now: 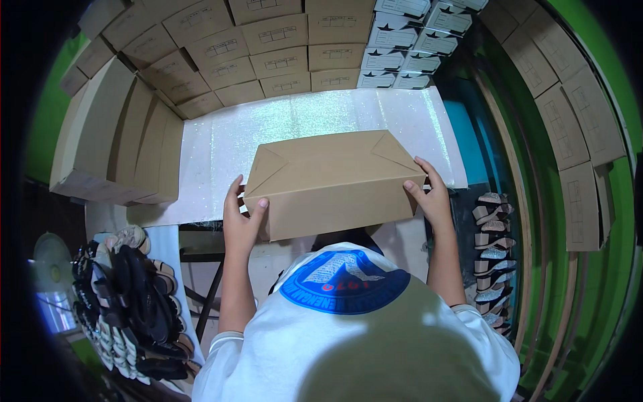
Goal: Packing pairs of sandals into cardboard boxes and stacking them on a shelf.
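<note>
A plain brown cardboard box (335, 184) is held up between my two hands, over the near edge of the white glittery table cover (301, 114). Folded corner flaps show on its top face, which looks closed. My left hand (242, 213) grips the left end, with the thumb on the near side and the fingers round the end. At the right end, my right hand (430, 193) holds the box the same way, its thumb on the near corner. What is inside the box cannot be seen.
Stacked brown boxes (244, 50) and white boxes with black stars (395, 47) line the table's back. More boxes stand at the left (114, 134) and far right (569, 120). Heeled sandals (494, 251) hang at the right; dark and pale shoes (130, 295) pile at the left.
</note>
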### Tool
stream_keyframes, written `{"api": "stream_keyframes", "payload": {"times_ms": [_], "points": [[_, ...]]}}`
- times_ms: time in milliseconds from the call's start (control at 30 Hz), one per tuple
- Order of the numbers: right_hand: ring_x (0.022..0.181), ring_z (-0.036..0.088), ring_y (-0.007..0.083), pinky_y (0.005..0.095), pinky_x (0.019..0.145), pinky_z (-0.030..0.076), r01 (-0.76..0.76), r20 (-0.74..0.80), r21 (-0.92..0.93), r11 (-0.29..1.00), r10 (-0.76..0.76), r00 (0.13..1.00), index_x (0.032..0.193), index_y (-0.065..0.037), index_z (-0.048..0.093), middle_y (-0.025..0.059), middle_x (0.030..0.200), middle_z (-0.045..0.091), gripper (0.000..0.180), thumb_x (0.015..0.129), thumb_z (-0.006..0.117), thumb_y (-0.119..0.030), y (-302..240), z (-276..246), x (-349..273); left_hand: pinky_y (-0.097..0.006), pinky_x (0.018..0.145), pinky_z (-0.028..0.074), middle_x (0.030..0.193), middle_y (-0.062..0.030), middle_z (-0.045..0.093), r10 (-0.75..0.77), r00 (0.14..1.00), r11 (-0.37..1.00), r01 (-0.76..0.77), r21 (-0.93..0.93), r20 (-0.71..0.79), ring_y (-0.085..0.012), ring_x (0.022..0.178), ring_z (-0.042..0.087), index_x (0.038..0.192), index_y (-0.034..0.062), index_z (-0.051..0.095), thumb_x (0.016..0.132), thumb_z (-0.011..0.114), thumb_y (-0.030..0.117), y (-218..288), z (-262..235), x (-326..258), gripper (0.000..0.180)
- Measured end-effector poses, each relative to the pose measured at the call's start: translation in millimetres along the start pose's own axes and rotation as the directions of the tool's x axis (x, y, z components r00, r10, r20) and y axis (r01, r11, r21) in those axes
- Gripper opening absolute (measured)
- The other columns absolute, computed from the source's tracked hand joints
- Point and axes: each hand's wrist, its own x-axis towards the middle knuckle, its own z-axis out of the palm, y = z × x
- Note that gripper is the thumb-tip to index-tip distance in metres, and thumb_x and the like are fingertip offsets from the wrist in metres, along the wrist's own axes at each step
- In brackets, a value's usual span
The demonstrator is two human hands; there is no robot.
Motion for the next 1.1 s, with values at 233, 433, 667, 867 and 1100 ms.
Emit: {"api": "stream_keyframes", "payload": {"times_ms": [233,433,667,867,1100], "points": [[0.092,0.056,0.0173,0.0270,0.077,0.047,0.052,-0.215,0.371,0.927,0.031,0.976,0.121,0.002,0.046,0.0122,0.113,0.051,0.046,0.080,0.064,-0.008,11,15,37,-0.035,0.083,0.046,0.118,-0.0155,0.045,0.128,0.970,0.894,-0.204,-0.398,-0.209,-0.0234,0.105,0.050,0.125,0.0006,0.031,0.083,0.061,0.019,-4,16,31,0.055],[0.119,0.041,0.0256,0.0348,0.096,0.037,0.093,-0.032,0.448,0.889,-0.088,0.996,0.133,0.000,0.028,0.0165,0.128,0.041,0.065,0.081,0.064,-0.015,35,36,50,-0.036,0.096,0.037,0.124,-0.0168,0.043,0.091,0.996,0.901,-0.078,-0.427,0.012,-0.0248,0.120,0.041,0.128,0.0000,0.030,0.083,0.060,0.019,-36,30,48,0.058],[0.119,0.043,0.0246,0.0331,0.097,0.035,-0.166,0.181,0.273,0.948,0.119,0.976,0.130,0.001,0.032,0.0173,0.125,0.046,0.062,0.081,0.064,-0.019,86,62,75,-0.037,0.099,0.033,0.123,-0.0182,0.047,0.068,0.996,0.954,-0.049,-0.295,0.055,-0.0271,0.118,0.043,0.131,0.0008,0.032,0.081,0.062,0.021,-87,61,74,0.062],[0.113,0.046,0.0199,0.0304,0.097,0.034,-0.088,0.132,0.416,0.905,0.036,0.991,0.136,-0.002,0.028,0.0134,0.125,0.047,0.060,0.085,0.057,-0.013,38,44,61,-0.036,0.092,0.038,0.114,-0.0190,0.053,0.092,0.993,0.967,-0.107,-0.232,-0.075,-0.0275,0.107,0.051,0.129,0.0007,0.035,0.082,0.061,0.024,-30,41,60,0.059],[0.121,0.039,0.0209,0.0295,0.099,0.032,-0.054,0.077,0.631,0.774,0.007,0.997,0.137,-0.002,0.027,0.0140,0.132,0.040,0.061,0.089,0.055,-0.026,28,37,48,-0.035,0.099,0.031,0.128,-0.0222,0.041,0.097,0.988,0.934,-0.132,-0.333,-0.117,-0.0288,0.118,0.042,0.135,0.0031,0.029,0.087,0.050,0.039,-20,28,56,0.064]]}}
